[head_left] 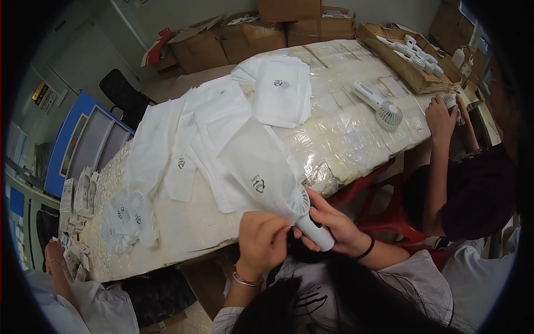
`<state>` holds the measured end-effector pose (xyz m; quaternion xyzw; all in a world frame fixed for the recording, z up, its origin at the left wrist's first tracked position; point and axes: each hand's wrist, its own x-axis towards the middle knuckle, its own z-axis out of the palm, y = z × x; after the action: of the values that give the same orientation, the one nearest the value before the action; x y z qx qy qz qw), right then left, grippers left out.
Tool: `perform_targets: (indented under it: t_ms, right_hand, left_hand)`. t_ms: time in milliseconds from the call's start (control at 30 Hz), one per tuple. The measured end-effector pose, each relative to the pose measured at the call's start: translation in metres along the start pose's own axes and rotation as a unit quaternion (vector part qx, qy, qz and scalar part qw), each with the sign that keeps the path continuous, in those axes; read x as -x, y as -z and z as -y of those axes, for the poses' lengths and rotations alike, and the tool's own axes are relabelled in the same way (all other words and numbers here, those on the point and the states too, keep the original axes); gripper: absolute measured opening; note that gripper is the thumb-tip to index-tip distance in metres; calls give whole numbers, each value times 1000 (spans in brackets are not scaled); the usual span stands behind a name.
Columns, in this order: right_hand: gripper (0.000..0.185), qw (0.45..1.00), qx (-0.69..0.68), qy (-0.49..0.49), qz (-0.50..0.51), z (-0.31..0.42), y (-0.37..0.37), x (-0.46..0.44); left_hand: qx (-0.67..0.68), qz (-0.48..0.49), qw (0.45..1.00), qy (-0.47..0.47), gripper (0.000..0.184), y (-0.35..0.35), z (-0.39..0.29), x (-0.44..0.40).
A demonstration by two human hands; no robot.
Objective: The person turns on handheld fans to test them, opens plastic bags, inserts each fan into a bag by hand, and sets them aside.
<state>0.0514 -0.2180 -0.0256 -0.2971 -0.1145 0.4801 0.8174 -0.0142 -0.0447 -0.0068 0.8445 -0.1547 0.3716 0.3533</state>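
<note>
A white handheld fan [316, 232] is in my right hand [337, 225], whose fingers wrap round its handle. The round fan head is partly inside a translucent white bag [261, 164] with black print. My left hand [262, 239] is closed at the bag's open edge, beside the fan head, and pinches that edge. Beyond the bag, flat white bags [217, 117] lie spread over the table, with a neat stack [282, 92] of them on top. Bagged fans [129, 214] lie at the table's left.
Another white fan [379, 106] lies on the plastic-covered table [356, 145]. A cardboard tray [389, 64] of fans stands at the back right. A co-worker [473, 189] sits at the right; another person's arm [58, 267] reaches small boxes [78, 200] at the left.
</note>
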Motion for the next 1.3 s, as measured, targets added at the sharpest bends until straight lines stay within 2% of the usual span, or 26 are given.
perform_targets:
  t_ms: [100, 133, 167, 233, 267, 300, 333, 367, 400, 433, 467, 500, 533, 567, 600, 667, 700, 767, 800, 867, 900, 967, 1100, 1167, 1200, 1300]
  right_hand:
    - [55, 997, -12, 63, -32, -10, -12, -4]
    - [52, 977, 189, 82, -60, -12, -15, -4]
    - [55, 938, 326, 117, -29, -18, -8, 0]
    - [58, 879, 437, 191, -13, -21, -4, -4]
    - [59, 855, 472, 216, -10, -22, 0, -6]
    - [61, 840, 488, 223, -77, -20, 7, -10]
    - [62, 879, 419, 192, -124, -13, 10, -13]
    - [63, 909, 339, 168, -173, -7, 13, -17]
    - [63, 934, 264, 172, -167, 2, 5, -15]
    - [63, 953, 188, 175, -159, 10, -3, -12]
    - [63, 953, 188, 178, -160, 8, -4, -10]
    - [64, 929, 281, 219, -102, 4, -5, -7]
    - [65, 892, 371, 255, -42, 2, -5, -5]
    - [65, 892, 372, 253, -44, 5, -4, -2]
    - [66, 885, 430, 176, 31, 11, -1, 0]
    - [66, 836, 514, 147, 122, 29, -2, -1]
    - [60, 820, 551, 139, 73, 53, -12, 2]
    - [58, 631, 675, 348, -161, 80, 13, 0]
    - [60, 517, 708, 416, -242, 105, 32, -2]
    - [61, 305, 777, 419, -356, 148, 58, 0]
    - [61, 303, 776, 421, -358, 163, 79, 3]
    - [64, 405, 768, 319, -379, 182, 115, 9]
    - [63, 425, 763, 357, -330, 186, 113, 12]
    - [61, 563, 573, 491, -336, 173, 103, 4]
    - [62, 605, 496, 548, -298, 171, 100, -1]
    - [62, 633, 415, 601, -257, 164, 69, -10]
  left_hand:
    - [-30, 13, 999, -34, 22, -14, -7, 7]
    - [-66, -20, 997, -28, 21, -13, -11, 9]
    - [-102, -53, 993, -22, 20, -12, -14, 7]
    - [-151, -77, 985, -28, 16, -10, -19, 0]
    - [-128, -3, 991, -42, 17, -9, -19, -3]
    - [-105, 70, 990, -56, 18, -9, -18, -5]
    - [-105, 69, 990, -58, 18, -15, -17, -2]
    - [-67, 123, 986, -95, 20, -24, -17, 4]
    - [-27, 178, 975, -132, 23, -30, -18, 5]
    - [-27, 178, 974, -135, 23, -31, -20, 5]
    - [-15, 135, 987, -86, 29, -31, -23, 4]
    - [-2, 91, 995, -35, 36, -31, -25, 4]
    - [-44, 64, 997, -9, 36, -32, -25, 9]
    - [-43, 64, 997, -7, 36, -30, -24, 12]
    - [-52, 29, 998, -19, 32, -25, -20, 14]
    - [-34, -40, 998, -26, 21, -10, -12, 19]
    - [-38, -42, 998, -24, 21, 1, -8, 25]
    - [-148, -61, 987, -27, 17, 23, 0, 35]
    - [-172, -80, 982, 6, 16, 36, 4, 32]
    - [-227, -109, 966, 63, 13, 61, 16, 30]
    - [-260, -120, 954, 86, 11, 74, 26, 34]
    - [-286, -110, 944, 119, 10, 98, 41, 48]
    - [-323, -118, 922, 177, 11, 129, 56, 63]
    - [-329, -116, 918, 188, 11, 131, 58, 64]
    - [-346, -113, 910, 198, 12, 133, 58, 63]
    - [-378, -103, 893, 221, 13, 140, 66, 64]
